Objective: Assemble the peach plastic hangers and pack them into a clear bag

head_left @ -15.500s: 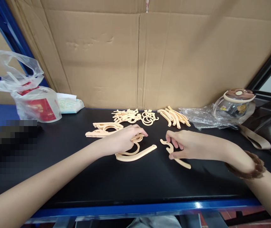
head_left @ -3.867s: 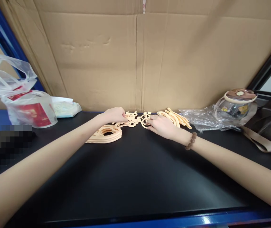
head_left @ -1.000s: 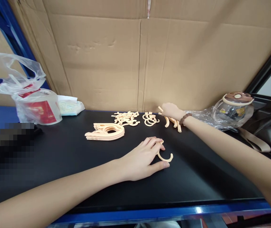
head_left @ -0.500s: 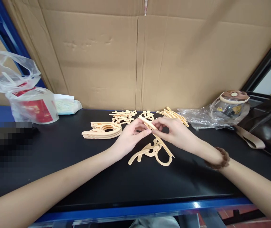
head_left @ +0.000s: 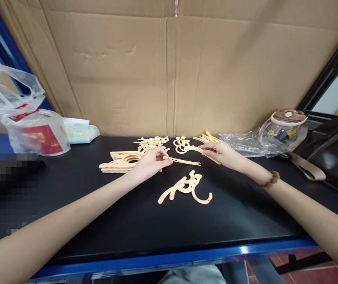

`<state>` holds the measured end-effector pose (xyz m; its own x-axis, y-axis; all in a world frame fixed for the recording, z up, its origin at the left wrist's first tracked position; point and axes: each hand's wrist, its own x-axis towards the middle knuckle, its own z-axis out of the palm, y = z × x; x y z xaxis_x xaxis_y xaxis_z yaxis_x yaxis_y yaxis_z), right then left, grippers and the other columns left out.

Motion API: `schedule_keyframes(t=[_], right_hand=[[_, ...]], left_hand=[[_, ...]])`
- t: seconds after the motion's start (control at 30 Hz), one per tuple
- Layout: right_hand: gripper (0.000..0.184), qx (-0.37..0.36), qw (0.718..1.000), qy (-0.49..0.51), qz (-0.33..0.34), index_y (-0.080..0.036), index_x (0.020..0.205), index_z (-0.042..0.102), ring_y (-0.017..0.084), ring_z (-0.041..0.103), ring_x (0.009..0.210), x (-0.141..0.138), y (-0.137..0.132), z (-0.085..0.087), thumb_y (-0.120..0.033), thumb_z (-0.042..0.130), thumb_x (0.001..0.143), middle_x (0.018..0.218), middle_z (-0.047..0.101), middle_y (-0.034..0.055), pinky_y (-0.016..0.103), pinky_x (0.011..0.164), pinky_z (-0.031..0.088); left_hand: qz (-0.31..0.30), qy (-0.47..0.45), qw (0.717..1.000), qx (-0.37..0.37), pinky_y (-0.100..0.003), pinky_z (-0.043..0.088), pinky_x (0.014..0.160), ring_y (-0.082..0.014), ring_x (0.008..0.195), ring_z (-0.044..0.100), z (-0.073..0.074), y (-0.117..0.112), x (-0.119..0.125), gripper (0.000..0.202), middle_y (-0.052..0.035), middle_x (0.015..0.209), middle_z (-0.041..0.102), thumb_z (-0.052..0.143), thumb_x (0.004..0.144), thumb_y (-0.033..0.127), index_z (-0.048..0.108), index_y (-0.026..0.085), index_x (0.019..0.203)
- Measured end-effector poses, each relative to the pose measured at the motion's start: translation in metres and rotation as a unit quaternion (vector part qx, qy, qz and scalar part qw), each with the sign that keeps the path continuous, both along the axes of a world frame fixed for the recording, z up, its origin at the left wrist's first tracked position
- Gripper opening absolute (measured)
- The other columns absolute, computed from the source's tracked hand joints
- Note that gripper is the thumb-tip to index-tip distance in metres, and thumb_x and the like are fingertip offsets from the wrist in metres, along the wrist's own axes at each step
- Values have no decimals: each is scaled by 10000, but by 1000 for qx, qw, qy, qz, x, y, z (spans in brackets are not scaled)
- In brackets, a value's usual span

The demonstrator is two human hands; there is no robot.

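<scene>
My left hand [head_left: 150, 162] pinches one end of a thin, slightly curved peach plastic strip [head_left: 183, 161], held level above the black tabletop [head_left: 127, 221]. A second curved peach strip [head_left: 200, 150] is gripped by my right hand [head_left: 223, 154], close to the loose pile of curved strips [head_left: 206, 138] at the back. In front of both hands, a hook piece [head_left: 201, 195] and a wavy piece [head_left: 176, 188] lie flat together on the table. A stack of assembled peach hangers [head_left: 118, 161] sits just left of my left hand.
Small piles of peach hooks [head_left: 152, 142] and rings [head_left: 181, 143] lie by the cardboard wall [head_left: 169, 71]. A plastic bag with a red-labelled tub [head_left: 35, 134] and a tissue pack [head_left: 78, 131] stand at the left. A lidded clear jar [head_left: 285, 128] on crumpled film and a dark bag [head_left: 334, 150] are at the right.
Half a second ago both hands held the strips together above the hook pieces. Now they have drawn apart, each with one strip, and moved back toward the piles.
</scene>
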<state>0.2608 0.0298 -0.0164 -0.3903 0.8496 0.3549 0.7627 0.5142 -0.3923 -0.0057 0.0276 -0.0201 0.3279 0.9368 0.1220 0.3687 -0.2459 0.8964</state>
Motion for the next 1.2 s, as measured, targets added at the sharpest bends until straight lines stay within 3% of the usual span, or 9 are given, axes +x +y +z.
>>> schedule_keyframes(t=[0.13,0.27,0.43,0.53,0.63,0.8,0.93,1.07,1.2], right_hand=[[341,11,999,-3,36,-215,1150,667,240,616,1044,-11,-3,-6,-350,437,938,1148,678,75,415,922,472],[345,18,997,-13,73,-203,1135,679,213,622,965,-21,-7,-11,-351,426,953,1078,664,87,392,873,495],[338,-7,994,11,111,-208,1183,654,198,627,1012,-30,-10,-16,-322,429,959,1074,696,64,378,914,483],[361,-36,990,45,126,-226,1248,606,179,615,1090,-29,-12,-12,-319,390,974,1178,681,47,366,971,458],[378,-9,995,3,96,-225,1237,610,211,572,1152,-21,-15,-2,-401,470,933,1248,635,63,396,996,429],[433,-78,989,-103,71,-206,1070,683,212,618,904,-6,-17,11,-534,626,794,1023,674,70,350,789,482],[312,-122,987,-68,81,-180,960,649,179,595,839,-6,-14,9,-446,645,797,945,666,51,311,732,469],[304,-169,983,-20,63,-167,920,597,149,559,703,-8,-13,7,-427,661,776,773,619,12,283,631,453],[317,-182,981,-9,67,-166,913,624,144,551,695,-8,-13,7,-444,664,767,763,620,7,282,638,443]], left_hand=[[-41,118,987,98,-279,454,640,-159,729,582,-5,-3,1,137,2,750,619,646,718,294,557,192,738],[-85,180,966,164,-323,455,721,-192,825,582,-8,-12,4,164,-11,884,663,656,749,338,599,215,840],[-68,201,953,216,-342,455,753,-211,882,580,-9,-11,3,203,-31,995,647,639,791,348,589,216,936],[-63,203,953,217,-346,457,780,-228,960,583,-12,-6,0,317,-51,1092,638,626,812,372,584,217,1085],[-75,214,952,204,-333,452,760,-211,891,598,-15,-2,-1,294,-52,1029,653,584,852,392,610,206,1079],[-78,230,946,217,-308,424,712,-190,818,576,-15,-2,-1,230,-24,924,639,593,863,373,634,217,1027],[-80,220,946,223,-305,415,716,-184,827,564,-12,-3,0,203,-22,960,622,615,851,346,622,217,1007],[-84,209,944,241,-301,420,711,-170,804,549,-13,-5,1,207,-18,987,590,616,846,293,584,221,1038],[-87,207,945,238,-308,427,731,-163,790,545,-15,-4,1,135,-12,964,582,580,859,265,604,227,986]])
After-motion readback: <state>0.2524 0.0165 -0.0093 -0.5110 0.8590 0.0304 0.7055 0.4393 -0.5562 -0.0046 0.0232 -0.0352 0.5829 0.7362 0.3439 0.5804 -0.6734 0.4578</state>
